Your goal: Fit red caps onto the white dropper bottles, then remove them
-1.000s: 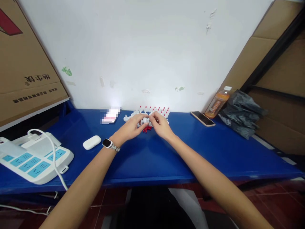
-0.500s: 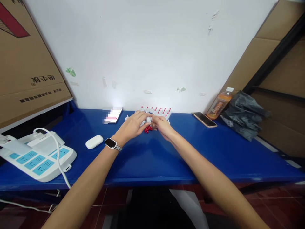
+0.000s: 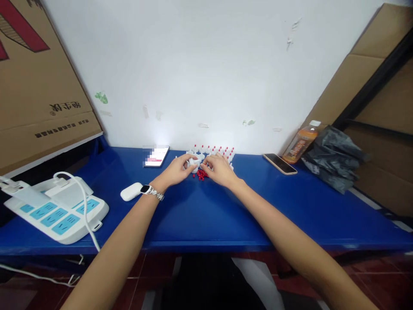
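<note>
My left hand (image 3: 178, 169) curls its thumb and fingers around a small white squeeze bottle (image 3: 194, 162). Close beside it, my right hand (image 3: 220, 170) has its thumb and fingertips pinched together; whatever lies between them is too small to make out. Below the fingertips a pile of small red caps (image 3: 202, 175) lies on the table. Behind both hands stand rows of white bottles with red caps (image 3: 226, 151), partly hidden by my right hand. More white bottles lie around my left fingers.
On the blue table (image 3: 200, 215) are a lit phone (image 3: 158, 156), a white earbud case (image 3: 131, 192) and a power strip (image 3: 61, 217) at left. A dark phone (image 3: 280, 164), a drink bottle (image 3: 301, 142) and a black plastic bag (image 3: 335, 159) sit at right. A white wall (image 3: 206, 73) rises behind.
My hands have drawn apart a little, uncovering more of the red caps and the white bottles. The right fingers have come down nearer the cap pile. The view has shifted slightly.
</note>
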### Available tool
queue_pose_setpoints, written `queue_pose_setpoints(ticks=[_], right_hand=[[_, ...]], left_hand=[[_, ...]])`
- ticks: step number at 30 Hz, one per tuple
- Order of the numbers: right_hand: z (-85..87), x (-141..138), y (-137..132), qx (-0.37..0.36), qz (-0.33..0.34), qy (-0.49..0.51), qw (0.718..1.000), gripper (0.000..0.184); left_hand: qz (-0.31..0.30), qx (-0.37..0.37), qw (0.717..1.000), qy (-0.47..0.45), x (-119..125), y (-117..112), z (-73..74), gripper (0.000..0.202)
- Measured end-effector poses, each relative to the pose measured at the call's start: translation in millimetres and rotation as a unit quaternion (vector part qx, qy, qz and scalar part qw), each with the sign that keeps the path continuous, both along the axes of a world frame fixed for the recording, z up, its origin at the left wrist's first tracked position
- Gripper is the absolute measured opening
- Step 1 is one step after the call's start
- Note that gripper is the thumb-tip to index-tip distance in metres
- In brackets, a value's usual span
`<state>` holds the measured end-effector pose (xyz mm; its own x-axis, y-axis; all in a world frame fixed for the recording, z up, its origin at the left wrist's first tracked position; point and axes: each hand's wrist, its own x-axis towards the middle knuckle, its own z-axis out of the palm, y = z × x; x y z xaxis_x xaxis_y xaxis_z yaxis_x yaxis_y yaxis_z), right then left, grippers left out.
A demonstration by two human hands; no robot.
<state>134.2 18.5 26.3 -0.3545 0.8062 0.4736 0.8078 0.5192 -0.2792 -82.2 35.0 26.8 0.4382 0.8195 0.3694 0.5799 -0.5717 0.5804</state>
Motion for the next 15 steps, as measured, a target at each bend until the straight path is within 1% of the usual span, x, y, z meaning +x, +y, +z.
queue_pose_setpoints(ticks=[3,5,7,9,11,13,15], right_hand=[[-3.7,-7.0,9.9,-0.007,0.003,-0.055,0.998,0.023],[-3.9,-5.2,16.0,-0.032,0.011,-0.04,0.999,0.023],[-2.2,-0.6,21.2,-0.062,0.029,0.029,0.997,0.023],[0.9,3.7,24.7,-0.09,0.062,0.126,0.986,0.026],[4.4,5.4,26.3,-0.126,0.109,0.203,0.965,0.028],[7.7,4.4,26.3,-0.172,0.153,0.25,0.94,0.028],[10.9,2.8,25.9,-0.209,0.174,0.286,0.919,0.027]], left_hand=[[0.001,0.003,1.0,0.014,4.5,-3.0,-2.0,0.047],[-0.004,-0.007,1.0,0.02,4.5,-2.8,-3.9,0.047],[-0.013,-0.015,1.0,0.019,4.0,-1.6,-6.7,0.048],[-0.016,-0.014,1.0,0.01,5.0,-1.0,-9.0,0.05],[-0.009,-0.007,1.0,-0.006,8.0,-1.9,-10.0,0.052],[0.001,0.004,1.0,-0.022,12.3,-4.2,-9.5,0.053],[0.01,0.018,0.999,-0.033,16.7,-6.9,-8.6,0.053]])
